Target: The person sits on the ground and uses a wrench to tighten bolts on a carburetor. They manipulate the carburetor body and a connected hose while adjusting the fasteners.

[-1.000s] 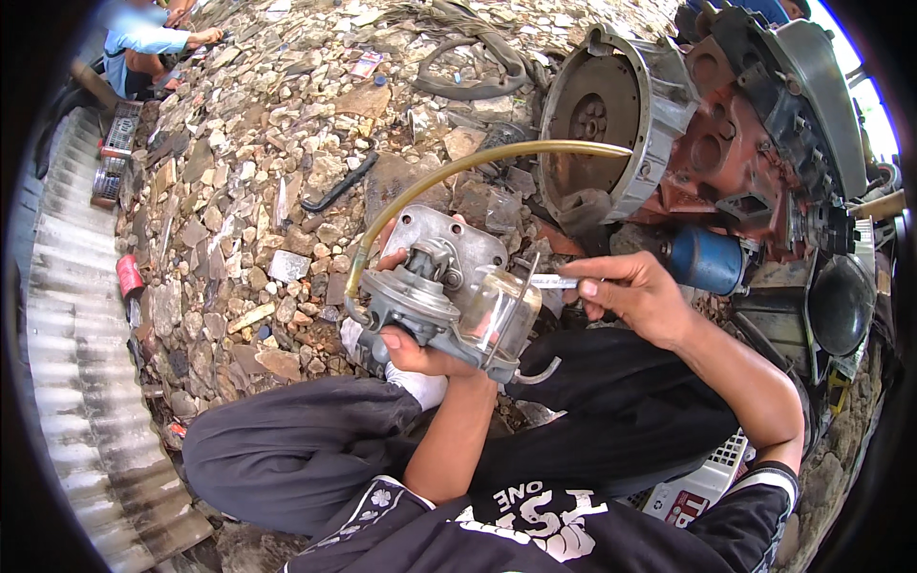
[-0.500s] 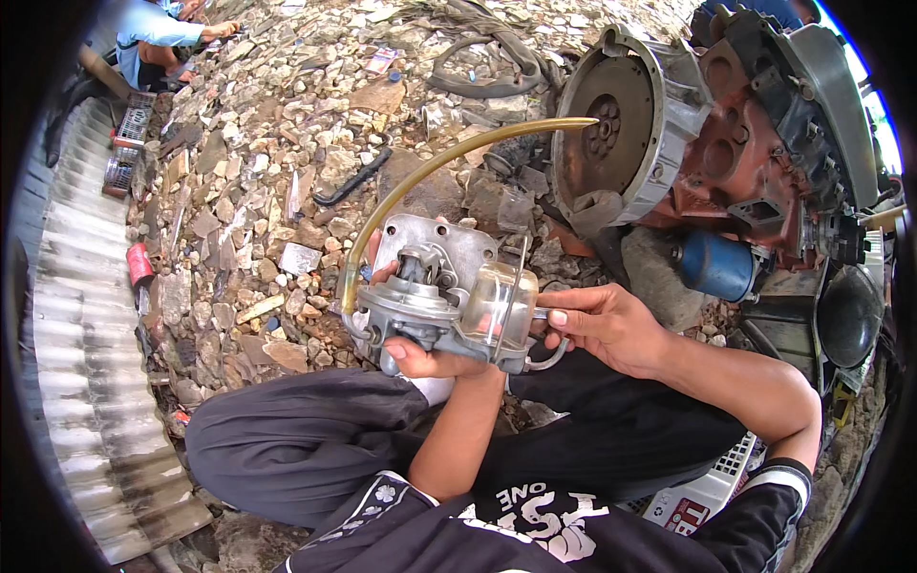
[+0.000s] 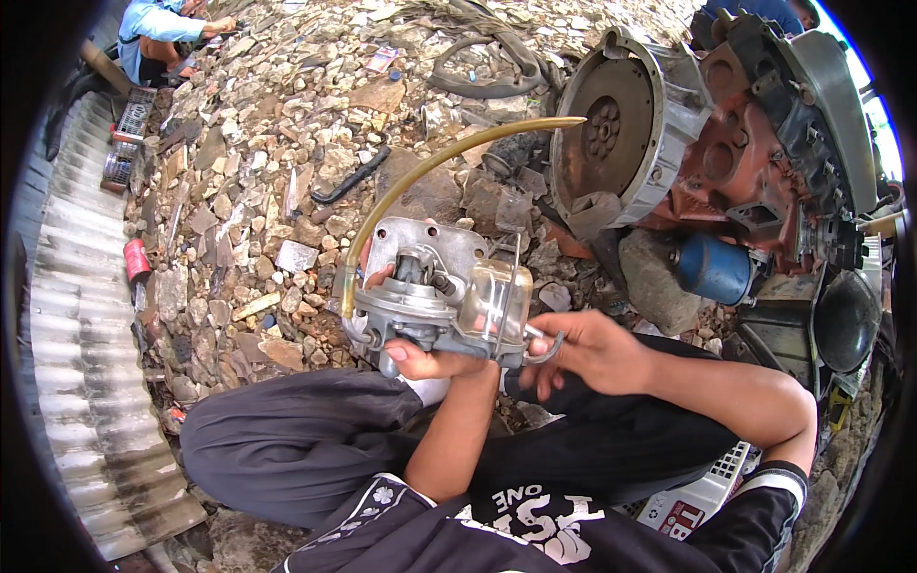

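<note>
My left hand (image 3: pixel 439 363) is wrapped from below round a grey metal fuel pump (image 3: pixel 406 306), which I hold above my lap. On the pump's right side sits a clear sediment bowl (image 3: pixel 495 294) under a wire bail. A yellowish hose (image 3: pixel 435 170) rises from the left side and arcs to the right, its far end free in the air. My right hand (image 3: pixel 597 353), slightly blurred, pinches a curved grey rod (image 3: pixel 548 350) at the pump's right end, just beside the bowl. The left fingers behind the pump are mostly hidden.
A reddish engine block (image 3: pixel 726 134) with a round flywheel (image 3: pixel 604 129) and blue filter (image 3: pixel 712 267) stands at the right. Stony ground carries a black tube loop (image 3: pixel 530 81). Corrugated sheeting (image 3: pixel 81 334) runs along the left. Another person (image 3: pixel 158 33) crouches far left.
My right hand has shifted slightly left and down, its fingers now curled round the curved rod. The pump, hose and left hand have moved a little to the left.
</note>
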The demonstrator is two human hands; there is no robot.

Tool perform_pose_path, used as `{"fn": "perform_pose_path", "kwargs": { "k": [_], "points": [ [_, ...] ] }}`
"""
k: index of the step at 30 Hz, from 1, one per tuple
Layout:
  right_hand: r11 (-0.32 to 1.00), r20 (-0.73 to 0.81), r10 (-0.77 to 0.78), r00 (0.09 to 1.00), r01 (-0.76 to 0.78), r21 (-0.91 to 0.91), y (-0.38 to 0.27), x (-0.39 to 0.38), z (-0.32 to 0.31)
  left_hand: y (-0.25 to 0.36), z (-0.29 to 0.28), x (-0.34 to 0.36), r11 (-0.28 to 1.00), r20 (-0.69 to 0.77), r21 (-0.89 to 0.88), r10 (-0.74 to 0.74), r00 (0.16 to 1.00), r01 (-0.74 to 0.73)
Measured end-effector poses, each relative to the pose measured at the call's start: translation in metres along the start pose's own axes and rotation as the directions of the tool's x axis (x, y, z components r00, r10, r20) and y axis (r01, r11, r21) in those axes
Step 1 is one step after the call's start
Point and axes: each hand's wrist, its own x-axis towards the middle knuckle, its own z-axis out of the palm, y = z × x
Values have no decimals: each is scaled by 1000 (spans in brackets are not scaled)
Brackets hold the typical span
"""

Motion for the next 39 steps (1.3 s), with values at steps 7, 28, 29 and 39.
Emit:
{"fn": "perform_pose_path", "kwargs": {
  "k": [7, 28, 29, 39],
  "points": [
    [997, 137, 71, 988, -70, -9, 4, 4, -1, -3, -1, -4, 999, 133, 12, 46, 990, -48],
    [982, -182, -187, 965, 183, -41, 29, 12, -11, -16, -16, 6, 993, 406, -113, 68, 911, -24],
    [981, -171, -196, 966, 194, -28, 22, 11, -15, -16, -14, 6, 987, 405, -157, 46, 913, 20],
    [619, -291, -560, 776, 159, -769, -70, -19, -42, -2, 3, -16, 846, 414, -290, -310, 856, 446]
  ]
}}
